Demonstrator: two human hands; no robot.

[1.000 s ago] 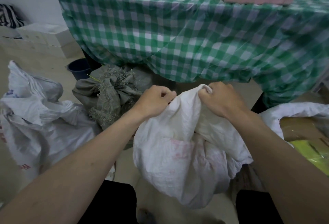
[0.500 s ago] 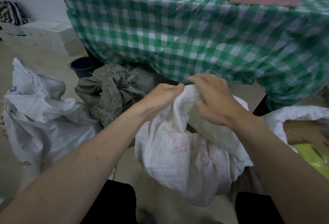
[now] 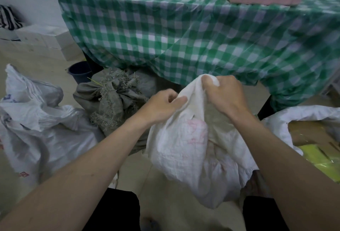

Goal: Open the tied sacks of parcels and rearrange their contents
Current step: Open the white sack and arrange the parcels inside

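Right hand (image 3: 225,95) fingers curl tight round the bunched neck of the white woven sack (image 3: 189,150); left hand (image 3: 161,104) pinches the neck's fabric just beside it. Sack is crinkled, faint red print, on the floor between the knees. Frayed grey-green sack (image 3: 114,98) (tied) behind; green checked tablecloth (image 3: 184,34) beyond, slumped white sack (image 3: 36,126) at left.

Bare floor (image 3: 139,168) shows between the white sack (image 3: 185,150) and the grey sacks (image 3: 42,135) at left. Behind, the burlap sack (image 3: 114,100) and draped counter (image 3: 184,34) close the way; an open sack (image 3: 301,116) crowds the right.
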